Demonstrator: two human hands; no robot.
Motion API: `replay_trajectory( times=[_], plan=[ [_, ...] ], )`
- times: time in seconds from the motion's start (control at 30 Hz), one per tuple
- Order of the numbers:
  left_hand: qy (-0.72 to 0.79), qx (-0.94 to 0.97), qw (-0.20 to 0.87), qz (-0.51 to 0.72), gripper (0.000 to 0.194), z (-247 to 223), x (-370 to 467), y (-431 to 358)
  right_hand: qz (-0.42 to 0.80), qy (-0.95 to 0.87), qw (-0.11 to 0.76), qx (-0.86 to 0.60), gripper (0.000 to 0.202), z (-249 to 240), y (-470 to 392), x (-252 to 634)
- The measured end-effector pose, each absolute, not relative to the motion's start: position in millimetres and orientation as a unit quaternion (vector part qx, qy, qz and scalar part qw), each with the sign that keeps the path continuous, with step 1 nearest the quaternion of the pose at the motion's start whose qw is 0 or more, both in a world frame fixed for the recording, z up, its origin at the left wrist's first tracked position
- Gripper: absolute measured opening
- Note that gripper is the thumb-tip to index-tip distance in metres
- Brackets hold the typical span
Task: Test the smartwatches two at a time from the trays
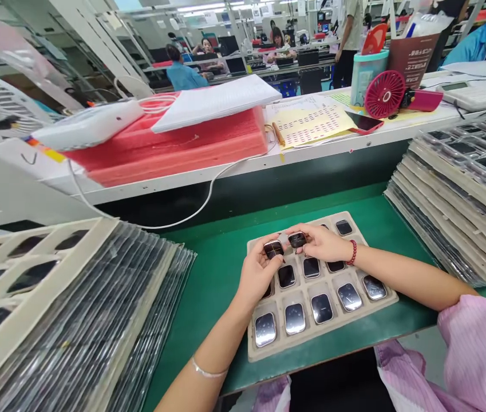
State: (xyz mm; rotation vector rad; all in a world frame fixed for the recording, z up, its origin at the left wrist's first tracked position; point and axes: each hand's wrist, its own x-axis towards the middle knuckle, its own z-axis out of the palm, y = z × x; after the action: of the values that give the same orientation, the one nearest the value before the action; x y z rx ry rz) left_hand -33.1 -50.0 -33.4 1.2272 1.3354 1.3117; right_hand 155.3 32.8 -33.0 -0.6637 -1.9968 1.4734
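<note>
A beige tray [288, 350] lies on the green work surface, with several dark square watch-like pieces in its pockets. My left hand [256, 274] grips one dark watch-like piece [273, 249] by its edges over the tray's back left part. Just to the right, my right hand [322, 245] pinches another such piece [296, 240] between thumb and fingers. The two held pieces are close together, with a small gap between them. Part of the tray's back row is hidden by my hands.
Tall stacks of filled trays stand at the left [97, 309] and right [453, 212]. A shelf [182, 173] behind holds red foam [225, 137], papers, a phone [365, 123], a pink fan [385, 95] and a cup. A white cable [208, 197] hangs down. People sit farther back.
</note>
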Motion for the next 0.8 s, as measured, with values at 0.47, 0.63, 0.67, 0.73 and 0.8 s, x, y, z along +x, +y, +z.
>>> replay_trajectory(
  times=[0.47, 0.63, 0.67, 0.73, 0.8],
  plan=[
    [0.550, 0.494, 0.435, 0.514, 0.052, -29.7, -29.7, -49.6, 0.576, -0.726, 0.279, -0.253, 0.052, -36.6, 34.7, 154.2],
    [0.540, 0.497, 0.439, 0.518, 0.052, -31.3, -29.4, -50.2, 0.596, -0.706, 0.259, -0.282, 0.050, -37.8, 35.6, 154.9],
    [0.539, 0.498, 0.440, 0.519, 0.051, -31.4, -29.4, -50.3, 0.600, -0.704, 0.258, -0.279, 0.051, -38.2, 35.8, 155.0],
    [0.536, 0.499, 0.438, 0.521, 0.050, -31.2, -29.3, -50.3, 0.600, -0.708, 0.265, -0.264, 0.052, -38.8, 36.2, 155.1],
    [0.533, 0.501, 0.436, 0.524, 0.049, -30.8, -29.4, -50.1, 0.587, -0.718, 0.278, -0.251, 0.052, -38.4, 36.3, 155.3]
  ],
)
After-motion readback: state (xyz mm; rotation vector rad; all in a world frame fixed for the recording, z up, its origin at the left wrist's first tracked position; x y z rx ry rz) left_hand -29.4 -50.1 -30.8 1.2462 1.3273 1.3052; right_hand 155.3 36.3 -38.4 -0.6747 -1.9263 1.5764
